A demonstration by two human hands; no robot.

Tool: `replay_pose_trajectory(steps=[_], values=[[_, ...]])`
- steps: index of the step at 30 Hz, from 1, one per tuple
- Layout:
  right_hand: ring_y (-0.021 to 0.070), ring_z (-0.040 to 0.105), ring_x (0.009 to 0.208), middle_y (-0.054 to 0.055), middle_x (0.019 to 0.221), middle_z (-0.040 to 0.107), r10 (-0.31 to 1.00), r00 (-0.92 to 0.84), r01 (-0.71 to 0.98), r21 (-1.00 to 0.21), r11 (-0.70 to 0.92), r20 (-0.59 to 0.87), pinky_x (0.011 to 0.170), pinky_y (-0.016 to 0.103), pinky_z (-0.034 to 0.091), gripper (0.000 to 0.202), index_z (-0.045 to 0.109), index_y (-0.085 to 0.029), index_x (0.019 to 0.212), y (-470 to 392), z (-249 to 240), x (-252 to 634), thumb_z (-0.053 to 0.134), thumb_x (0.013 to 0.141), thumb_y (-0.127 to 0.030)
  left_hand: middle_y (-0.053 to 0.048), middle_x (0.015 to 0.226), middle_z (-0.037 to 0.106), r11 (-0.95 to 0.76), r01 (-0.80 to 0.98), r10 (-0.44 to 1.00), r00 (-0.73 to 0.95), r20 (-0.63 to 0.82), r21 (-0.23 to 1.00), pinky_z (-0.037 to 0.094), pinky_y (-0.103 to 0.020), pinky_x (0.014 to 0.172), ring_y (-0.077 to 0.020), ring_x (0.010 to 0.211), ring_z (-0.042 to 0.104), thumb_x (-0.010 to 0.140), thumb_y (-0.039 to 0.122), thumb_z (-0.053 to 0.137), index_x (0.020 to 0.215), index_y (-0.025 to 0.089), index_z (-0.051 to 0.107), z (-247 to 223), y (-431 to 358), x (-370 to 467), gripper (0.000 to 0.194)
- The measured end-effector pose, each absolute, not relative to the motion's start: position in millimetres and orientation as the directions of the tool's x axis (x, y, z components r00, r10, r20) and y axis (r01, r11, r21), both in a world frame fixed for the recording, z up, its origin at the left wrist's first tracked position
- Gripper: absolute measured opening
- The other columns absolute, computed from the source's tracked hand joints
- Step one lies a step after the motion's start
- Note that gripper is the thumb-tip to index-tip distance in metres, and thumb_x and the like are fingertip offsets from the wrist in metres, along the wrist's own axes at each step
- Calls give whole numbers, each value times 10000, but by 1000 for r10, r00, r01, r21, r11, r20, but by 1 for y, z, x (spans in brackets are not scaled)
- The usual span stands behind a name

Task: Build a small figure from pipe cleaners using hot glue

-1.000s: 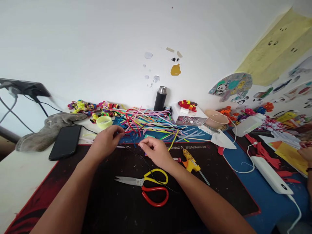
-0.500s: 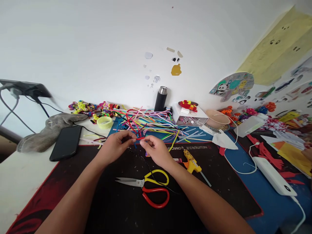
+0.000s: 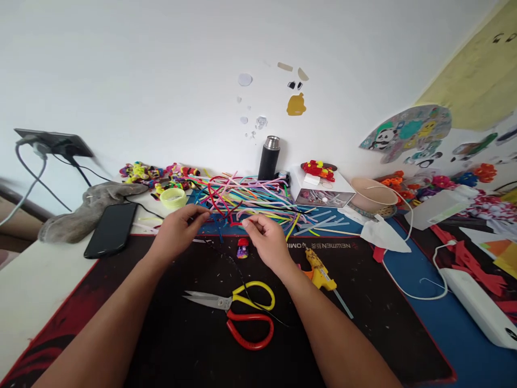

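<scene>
My left hand (image 3: 181, 229) is pinched closed above the back edge of the dark mat; anything between its fingertips is too small to make out. To its right, my right hand (image 3: 264, 237) pinches a short red piece (image 3: 235, 223) that points towards the left hand. The two hands are apart. On the mat between them lies a small red and purple figure (image 3: 242, 249). Nearer to me are scissors (image 3: 232, 310) with one yellow and one red handle. Beside my right wrist sits a yellow glue gun (image 3: 321, 271).
Behind the hands lies a pile of coloured pipe cleaners (image 3: 250, 196), with a black bottle (image 3: 269, 159) and a white box (image 3: 321, 188). A phone (image 3: 111, 230) is at the left, a white power bank (image 3: 479, 310) at the right.
My hands have moved apart, the left one to the left and the right one slightly right. The small figure now shows between them. The view has shifted slightly.
</scene>
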State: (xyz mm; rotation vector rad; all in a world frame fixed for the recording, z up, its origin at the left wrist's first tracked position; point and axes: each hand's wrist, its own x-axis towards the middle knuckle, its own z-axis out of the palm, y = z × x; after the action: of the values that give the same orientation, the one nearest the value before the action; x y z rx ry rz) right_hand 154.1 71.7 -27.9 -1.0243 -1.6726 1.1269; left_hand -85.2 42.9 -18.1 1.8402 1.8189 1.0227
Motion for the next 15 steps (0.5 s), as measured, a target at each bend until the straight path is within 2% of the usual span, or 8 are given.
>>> replay_pose_trajectory(steps=[3,5,6,8,10,15], values=[[151,410,579,-33,612,442,929,-248,236,-914,331,273,576,278,339,325,661,-225,808,79,-28,168,604,965,-503,-103,1069,784,-45,870,943,-125,310,490,533,-362,879,-297,1013,704,962,398,512,1083,228,774,-10,62,-88,335],[153,407,576,-37,605,428,932,-231,265,-904,336,279,582,284,332,333,653,-227,805,83,-31,174,589,976,-506,-127,1142,750,-68,968,944,-17,329,243,515,-404,951,-328,1106,674,971,319,498,1160,239,771,-2,80,-87,341],[154,410,576,-39,603,428,933,-228,271,-903,335,278,585,286,332,338,652,-227,806,84,-32,177,585,980,-509,-143,1178,729,-94,990,949,56,311,108,504,-429,971,-344,1148,652,972,269,483,1199,244,762,2,89,-86,361],[155,418,579,-40,605,438,934,-219,270,-902,337,284,591,288,333,341,655,-224,815,86,-34,181,583,985,-511,-162,1175,708,-130,991,956,120,267,22,480,-441,987,-356,1190,619,934,156,487,1162,238,778,5,109,-86,378],[153,424,581,-40,608,452,935,-198,264,-902,341,295,593,288,331,340,661,-220,832,89,-36,184,579,992,-508,-183,1153,692,-233,957,953,260,158,-172,465,-439,971,-356,1180,607,939,129,473,1112,219,783,2,126,-89,366],[142,420,565,-47,603,456,937,-142,198,-918,342,319,577,281,315,355,637,-215,809,96,-37,189,583,991,-515,-179,1076,696,-281,929,946,311,96,-239,442,-423,954,-344,1141,594,942,163,523,913,192,787,-4,149,-117,267]])
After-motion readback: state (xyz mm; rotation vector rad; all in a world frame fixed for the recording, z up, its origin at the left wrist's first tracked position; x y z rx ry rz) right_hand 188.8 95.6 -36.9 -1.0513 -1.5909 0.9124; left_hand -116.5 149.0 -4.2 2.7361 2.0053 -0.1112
